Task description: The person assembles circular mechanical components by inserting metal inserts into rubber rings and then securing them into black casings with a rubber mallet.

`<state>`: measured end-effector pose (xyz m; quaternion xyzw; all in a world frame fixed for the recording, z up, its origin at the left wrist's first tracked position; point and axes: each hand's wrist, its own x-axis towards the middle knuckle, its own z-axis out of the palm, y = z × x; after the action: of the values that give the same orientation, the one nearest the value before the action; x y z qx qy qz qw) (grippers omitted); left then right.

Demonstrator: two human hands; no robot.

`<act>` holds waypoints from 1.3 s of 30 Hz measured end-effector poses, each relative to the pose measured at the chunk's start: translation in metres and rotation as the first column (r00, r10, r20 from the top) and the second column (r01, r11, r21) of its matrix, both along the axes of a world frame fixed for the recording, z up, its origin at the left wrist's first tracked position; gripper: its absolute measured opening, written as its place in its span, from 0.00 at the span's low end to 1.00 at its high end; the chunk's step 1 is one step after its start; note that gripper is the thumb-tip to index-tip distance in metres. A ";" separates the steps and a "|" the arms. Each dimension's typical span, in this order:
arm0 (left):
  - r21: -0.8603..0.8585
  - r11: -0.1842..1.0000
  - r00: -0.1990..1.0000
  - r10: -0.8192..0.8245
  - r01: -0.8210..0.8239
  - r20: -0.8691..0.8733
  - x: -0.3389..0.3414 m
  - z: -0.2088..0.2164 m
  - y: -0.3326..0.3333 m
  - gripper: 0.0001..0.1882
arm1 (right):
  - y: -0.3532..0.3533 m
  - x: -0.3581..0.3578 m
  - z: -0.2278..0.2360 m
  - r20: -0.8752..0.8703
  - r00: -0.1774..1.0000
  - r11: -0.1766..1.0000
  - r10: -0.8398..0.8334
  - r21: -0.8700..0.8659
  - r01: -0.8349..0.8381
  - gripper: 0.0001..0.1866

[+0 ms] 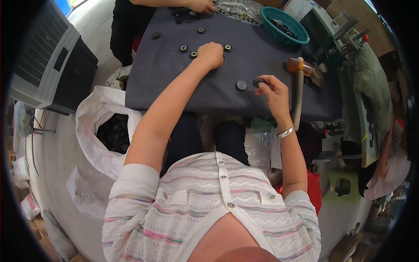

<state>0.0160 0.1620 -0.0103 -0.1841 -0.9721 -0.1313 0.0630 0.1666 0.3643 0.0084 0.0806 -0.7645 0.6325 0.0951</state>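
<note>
My right hand pinches a dark round disc between thumb and fingers, just above the near right part of the table. Beside it a flat grey-black disc lies on the cloth. My left hand is farther off, closed with its fingers curled down and away; what they hold, if anything, is hidden. Around it sit several dark round pieces with pale metal centres, among them one piece to its right and another to its left.
A dark cloth covers the table. A mallet with an amber head lies at the right, near a green hand press. A teal basin holds dark pieces. Another person's hand works at the far edge. A white sack of black pieces stands left.
</note>
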 end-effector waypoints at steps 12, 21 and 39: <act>0.881 0.456 0.855 -0.399 -0.129 0.332 0.109 0.037 -0.028 0.12 | -0.049 0.028 0.013 -0.167 0.983 0.969 0.080 -0.220 -0.116 0.07; 0.982 0.188 0.840 -0.528 -0.027 0.124 0.174 0.055 -0.037 0.10 | -0.063 0.050 0.027 -0.428 0.901 0.994 0.071 -0.045 -0.100 0.09; 0.765 0.403 0.857 -0.348 0.502 -0.379 0.212 0.078 -0.043 0.06 | -0.073 0.088 0.046 -0.445 0.891 0.966 0.088 -0.182 -0.186 0.10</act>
<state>0.2282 0.1189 0.0678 -0.3812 -0.6952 -0.5804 0.1858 0.2543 0.2909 0.0543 0.2620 -0.6421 0.6842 0.2258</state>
